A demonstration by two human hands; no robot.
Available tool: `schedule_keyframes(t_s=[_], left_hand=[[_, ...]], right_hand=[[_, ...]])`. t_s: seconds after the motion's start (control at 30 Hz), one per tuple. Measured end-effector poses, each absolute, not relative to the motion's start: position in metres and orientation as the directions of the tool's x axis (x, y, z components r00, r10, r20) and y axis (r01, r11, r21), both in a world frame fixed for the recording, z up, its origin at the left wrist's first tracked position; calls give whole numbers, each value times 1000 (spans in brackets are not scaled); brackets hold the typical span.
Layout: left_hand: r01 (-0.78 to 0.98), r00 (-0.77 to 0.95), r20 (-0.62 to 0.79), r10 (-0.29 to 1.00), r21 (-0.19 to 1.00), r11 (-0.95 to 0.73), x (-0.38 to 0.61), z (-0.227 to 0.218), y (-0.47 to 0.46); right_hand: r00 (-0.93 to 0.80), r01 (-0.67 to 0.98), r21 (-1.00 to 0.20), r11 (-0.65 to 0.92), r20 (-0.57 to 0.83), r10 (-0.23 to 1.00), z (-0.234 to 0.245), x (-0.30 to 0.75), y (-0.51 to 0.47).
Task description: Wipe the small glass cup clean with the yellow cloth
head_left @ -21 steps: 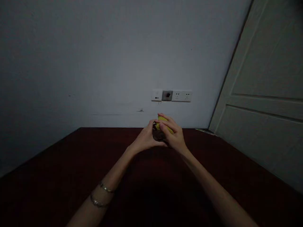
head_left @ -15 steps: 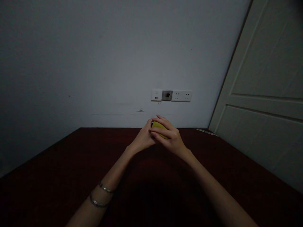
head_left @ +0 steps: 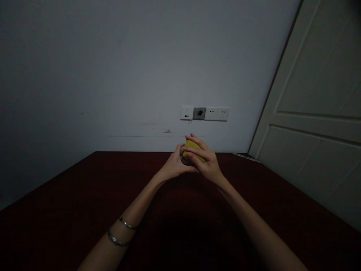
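Near the far edge of the dark red table, my two hands meet in front of me. My right hand [head_left: 208, 162] grips a yellow piece of cloth or sponge [head_left: 192, 144], its fingers spread over it and the thumb underneath. My left hand [head_left: 175, 163] is curled around a small dark, rounded object [head_left: 185, 159], with the thumb below it. The yellow piece presses against this object from the right. Most of the dark object is hidden by my hands, and its kind cannot be made out. Two silver bangles [head_left: 117, 239] circle my left forearm.
The dark red table [head_left: 84, 188] runs back to a pale wall [head_left: 126, 75]. Sockets and a switch plate [head_left: 216, 114] sit on the wall above my hands. A panelled white door [head_left: 316, 98] stands at the right. A thin flat strip [head_left: 246, 157] lies at the table's back right corner.
My right hand and the yellow piece have shifted slightly right and up. My left hand has opened out a little, and more of the dark object shows between the hands.
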State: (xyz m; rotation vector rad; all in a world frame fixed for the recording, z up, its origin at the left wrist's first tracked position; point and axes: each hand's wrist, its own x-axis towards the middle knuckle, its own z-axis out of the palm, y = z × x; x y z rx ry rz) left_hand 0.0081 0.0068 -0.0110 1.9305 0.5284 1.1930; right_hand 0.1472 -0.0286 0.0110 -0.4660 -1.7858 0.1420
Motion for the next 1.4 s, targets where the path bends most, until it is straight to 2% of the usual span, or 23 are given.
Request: schedule_keyframes(t_s=[0.1,0.27,0.33,0.43,0.53,0.6,0.67,0.77,0.87,0.93,1.0,1.13,1.2,1.3,1.4], left_hand=[[-97,497,565,659,790,-605,7,-9,5],[-32,533,551,642,771,-636,6,-2,-4],[7,547,530,648,771,-637,7,-1,-7],[39,538,501,678,789,-614,9,-1,-7],[57,490,494,718,804,-592,9,-3,-1],[50,464,521,717,792,-608,8,-5,4],[16,458,551,698,779,-626,7,-5,7],[-24,459,519,721,818,-575,9,-4,5],[8,424,418,803,885,-465,12,-1,-1],[53,387,379,840,901,-431,13,1,-3],[83,358,380,853,897,-434,13,1,-3],[87,338,430,837,871,-483,11,0,0],[89,350,444,825,861,-501,10,-1,1],[99,366,438,821,859,-502,11,-1,1],[80,382,435,815,863,-498,12,0,-2]], right_hand=[[-147,195,-387,901,897,417,11,148,-27],[83,49,-639,767,768,635,6,153,-11],[115,32,-676,736,734,669,4,155,-7],[64,105,-611,785,792,608,5,156,-11],[-106,218,-430,876,882,460,9,154,-23],[-255,264,-303,916,894,369,11,153,-30],[-349,276,-234,932,880,324,12,152,-34],[-294,256,-280,925,889,351,11,151,-30],[-114,190,-433,881,882,458,9,151,-22],[-54,142,-507,850,854,518,9,152,-20],[-77,134,-513,848,847,525,10,152,-21],[-240,199,-424,884,853,463,13,153,-29],[-258,205,-407,890,855,450,14,152,-31],[-157,187,-435,881,872,464,13,151,-29],[-9,153,-533,832,842,540,11,151,-22]])
